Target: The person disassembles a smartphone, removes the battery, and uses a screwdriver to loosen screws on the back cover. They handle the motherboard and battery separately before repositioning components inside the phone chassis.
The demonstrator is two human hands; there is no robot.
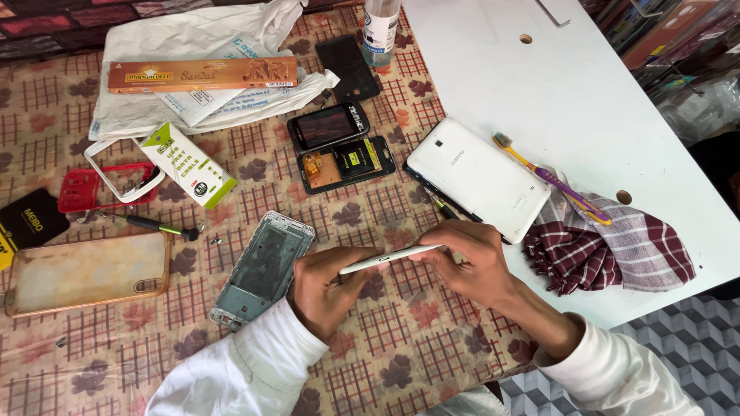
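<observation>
Both my hands hold a thin white flat panel (389, 259), seen edge-on, low over the patterned cloth. My left hand (327, 286) grips its left end and my right hand (472, 260) pinches its right end. Just left of my left hand lies a grey phone frame (264, 266). A white tablet (478, 177) rests face down just beyond my right hand, half on the white table (539, 69).
Farther back lie a dark phone (327, 125), an opened phone with its battery showing (347, 163), and a black panel (348, 68). A screwdriver (154, 226), a clear case (86, 271), small boxes, a plastic bag, a toothbrush (549, 177) and a checked cloth (617, 243) surround them.
</observation>
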